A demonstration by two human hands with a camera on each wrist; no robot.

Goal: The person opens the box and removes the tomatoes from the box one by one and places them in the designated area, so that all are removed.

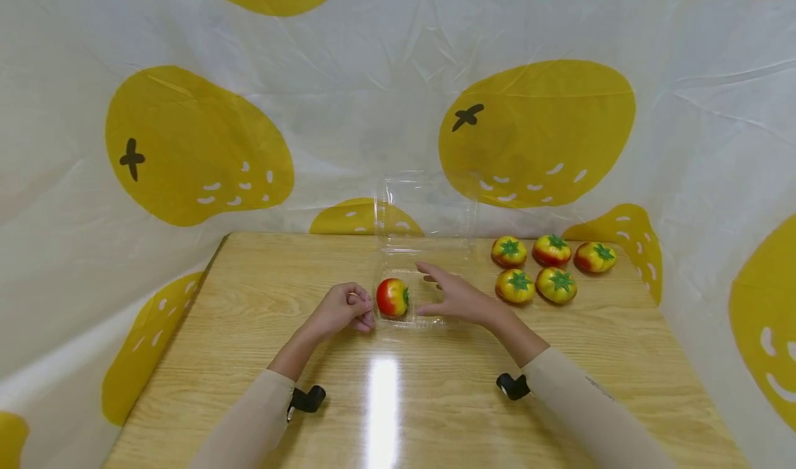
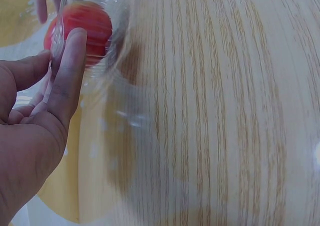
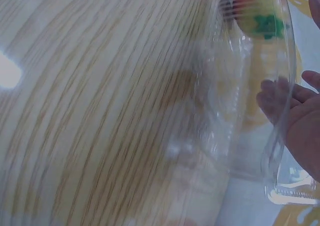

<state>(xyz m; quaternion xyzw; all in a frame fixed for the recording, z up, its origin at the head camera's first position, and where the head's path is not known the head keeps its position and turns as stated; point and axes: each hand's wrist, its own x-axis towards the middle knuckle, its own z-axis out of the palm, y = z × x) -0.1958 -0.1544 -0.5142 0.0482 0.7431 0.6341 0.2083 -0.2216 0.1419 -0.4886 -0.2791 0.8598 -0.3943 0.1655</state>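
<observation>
A clear plastic clamshell container point(image 1: 429, 320) lies on the table with its lid point(image 1: 429, 203) raised at the back. On the left side of its base sits one red-and-yellow, tomato-like fruit point(image 1: 390, 298), tipped so its green leafy top faces right. My left hand point(image 1: 342, 309) pinches the container's left rim between thumb and fingers, as the left wrist view shows close up point(image 2: 45, 90). Over the right part of the base, my right hand point(image 1: 459, 296) is spread with nothing in its grasp. The right wrist view shows its fingers point(image 3: 275, 98) partly behind the clear wall.
Several more such fruits point(image 1: 556, 286) stand in two rows on the table to the right of the container, green tops upward. A white cloth point(image 1: 367, 130) printed with large yellow fruit hangs behind and beside the wooden table point(image 1: 280, 269).
</observation>
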